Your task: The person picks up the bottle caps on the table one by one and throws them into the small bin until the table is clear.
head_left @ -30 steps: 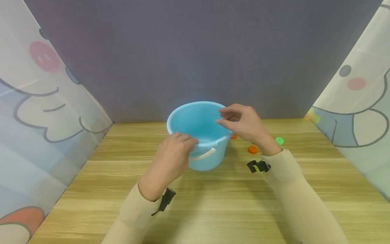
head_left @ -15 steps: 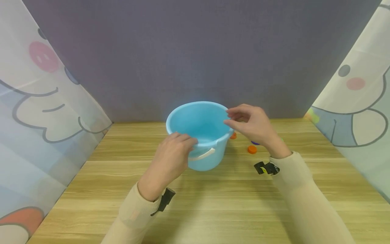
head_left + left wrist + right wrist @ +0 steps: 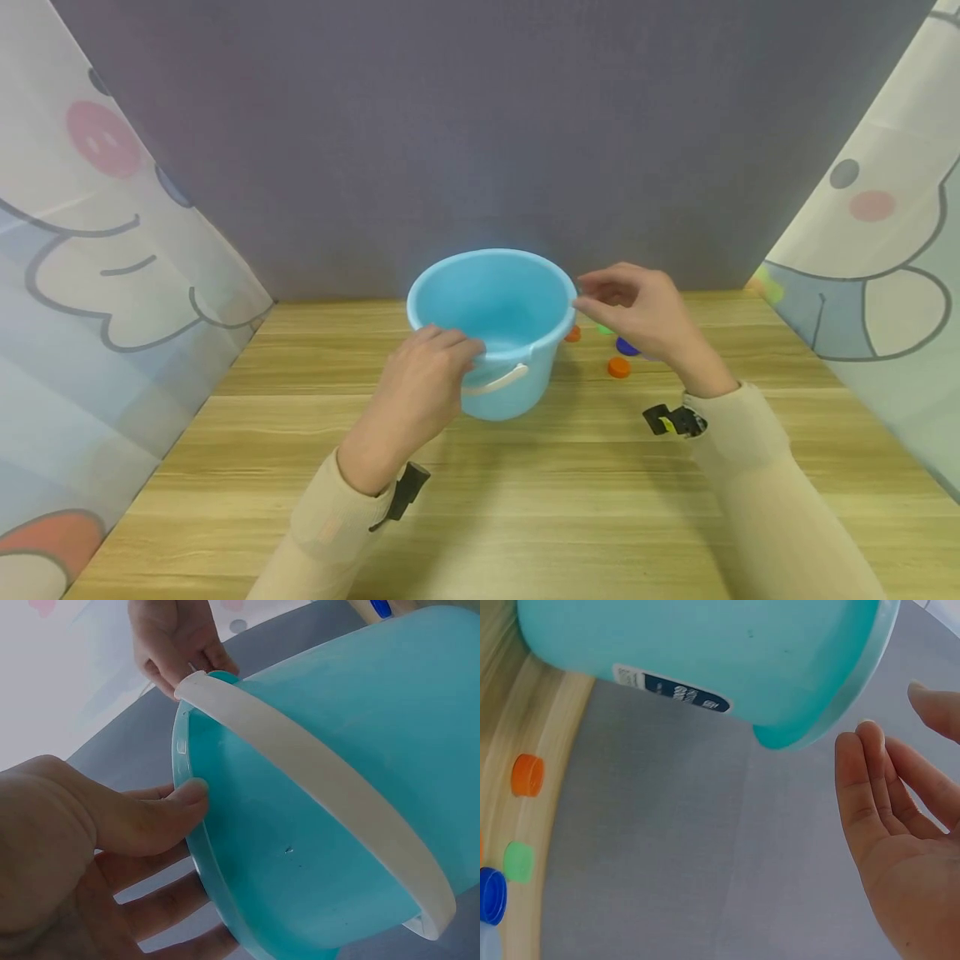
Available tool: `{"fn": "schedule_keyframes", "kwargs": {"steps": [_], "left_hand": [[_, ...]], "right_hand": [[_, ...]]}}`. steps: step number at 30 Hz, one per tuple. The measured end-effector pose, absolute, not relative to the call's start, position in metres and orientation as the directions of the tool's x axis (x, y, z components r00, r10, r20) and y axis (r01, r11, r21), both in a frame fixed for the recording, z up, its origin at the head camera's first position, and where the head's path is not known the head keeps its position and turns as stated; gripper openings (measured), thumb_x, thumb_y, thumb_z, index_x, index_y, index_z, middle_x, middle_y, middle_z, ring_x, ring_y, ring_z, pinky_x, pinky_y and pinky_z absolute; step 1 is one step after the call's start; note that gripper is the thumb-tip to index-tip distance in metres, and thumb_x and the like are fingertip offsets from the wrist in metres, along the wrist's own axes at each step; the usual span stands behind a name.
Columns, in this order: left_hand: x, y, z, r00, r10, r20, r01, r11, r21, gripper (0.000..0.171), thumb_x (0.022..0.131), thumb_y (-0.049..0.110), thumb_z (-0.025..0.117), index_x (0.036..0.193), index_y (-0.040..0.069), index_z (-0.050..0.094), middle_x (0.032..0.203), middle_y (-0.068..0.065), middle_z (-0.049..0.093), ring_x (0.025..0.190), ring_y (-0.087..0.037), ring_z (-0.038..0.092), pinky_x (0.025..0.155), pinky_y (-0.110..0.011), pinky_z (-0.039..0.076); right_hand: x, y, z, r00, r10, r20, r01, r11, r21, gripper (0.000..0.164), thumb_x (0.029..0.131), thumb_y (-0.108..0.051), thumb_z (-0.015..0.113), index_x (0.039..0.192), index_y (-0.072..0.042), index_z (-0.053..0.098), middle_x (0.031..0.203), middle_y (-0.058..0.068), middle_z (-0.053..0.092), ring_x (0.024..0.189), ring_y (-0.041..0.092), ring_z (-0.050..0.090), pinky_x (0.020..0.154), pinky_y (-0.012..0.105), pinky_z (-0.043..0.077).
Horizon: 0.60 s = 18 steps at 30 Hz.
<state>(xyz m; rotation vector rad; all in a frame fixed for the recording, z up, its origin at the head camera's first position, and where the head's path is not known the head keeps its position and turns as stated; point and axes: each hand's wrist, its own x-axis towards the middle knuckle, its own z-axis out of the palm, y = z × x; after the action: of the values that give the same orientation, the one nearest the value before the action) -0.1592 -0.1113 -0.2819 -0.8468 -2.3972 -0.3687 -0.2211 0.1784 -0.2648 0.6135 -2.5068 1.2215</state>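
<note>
Cloth point(image 3: 90, 217) printed with cartoon figures is hung at the far left. The rim of a light blue bucket is gripped at its near left side by the left hand point(image 3: 420, 379), the thumb being laid along the outside and the fingers hooked over into the mouth. Between the two hands the bucket point(image 3: 506, 405) is stood on the wooden table point(image 3: 525, 517), close in front of the grey backdrop point(image 3: 480, 125). It is set upright: the mouth is pointed up, the narrower base down, and the long axis is held close to vertical. The white handle point(image 3: 498, 382) is hung down across the near side, and a dark label point(image 3: 686, 693) is borne on the wall seen from the right wrist. Just right of the bucket, an orange cap point(image 3: 573, 334), a green cap point(image 3: 604, 329), another orange cap point(image 3: 618, 367) and a blue cap point(image 3: 627, 347) are scattered. Just beside the right rim the right hand point(image 3: 651, 312) is raised, its fingers loosely bent and spread from the thumb; whether the rim is touched cannot be told. A second printed cloth point(image 3: 885, 242) is hung at the far right.
</note>
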Motion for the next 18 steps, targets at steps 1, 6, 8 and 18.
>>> {"fn": "schedule_keyframes", "kwargs": {"steps": [1,6,8,18], "left_hand": [[-0.159,-0.111,-0.282,-0.64,0.489,0.593,0.645,0.761,0.069,0.026,0.078,-0.008,0.079,0.1,0.006,0.075,0.094,-0.005,0.074,0.084,-0.028,0.063,0.074,-0.038,0.053],[-0.158,-0.111,-0.281,-0.648,0.486,0.587,0.639,0.766,0.071,0.026,0.078,-0.008,0.079,0.1,0.006,0.076,0.094,-0.005,0.074,0.086,-0.027,0.063,0.074,-0.038,0.054],[-0.157,-0.111,-0.281,-0.653,0.485,0.582,0.633,0.771,0.069,0.027,0.078,-0.009,0.078,0.1,0.007,0.075,0.094,-0.005,0.074,0.086,-0.027,0.063,0.074,-0.038,0.054],[-0.156,-0.114,-0.28,-0.671,0.472,0.572,0.617,0.783,0.078,0.029,0.078,-0.013,0.075,0.1,0.006,0.075,0.094,-0.005,0.074,0.086,-0.028,0.063,0.072,-0.039,0.054]], "right_hand": [[-0.22,0.18,-0.265,-0.872,-0.246,0.423,-0.484,0.558,-0.674,0.039,0.094,-0.028,0.075,0.121,-0.001,0.07,0.108,0.011,0.071,0.095,0.022,0.067,0.08,0.017,0.052],[-0.22,0.187,-0.271,-0.879,-0.235,0.415,-0.469,0.581,-0.665,0.039,0.094,-0.029,0.075,0.121,-0.001,0.07,0.109,0.011,0.071,0.095,0.023,0.068,0.08,0.015,0.05],[-0.22,0.19,-0.274,-0.885,-0.235,0.403,-0.459,0.591,-0.663,0.04,0.094,-0.03,0.074,0.121,-0.001,0.07,0.11,0.011,0.071,0.096,0.024,0.068,0.08,0.016,0.051],[-0.23,0.203,-0.29,-0.927,-0.238,0.291,-0.374,0.656,-0.656,0.044,0.096,-0.035,0.07,0.124,-0.001,0.068,0.111,0.013,0.071,0.099,0.028,0.068,0.088,0.048,0.053]]}}
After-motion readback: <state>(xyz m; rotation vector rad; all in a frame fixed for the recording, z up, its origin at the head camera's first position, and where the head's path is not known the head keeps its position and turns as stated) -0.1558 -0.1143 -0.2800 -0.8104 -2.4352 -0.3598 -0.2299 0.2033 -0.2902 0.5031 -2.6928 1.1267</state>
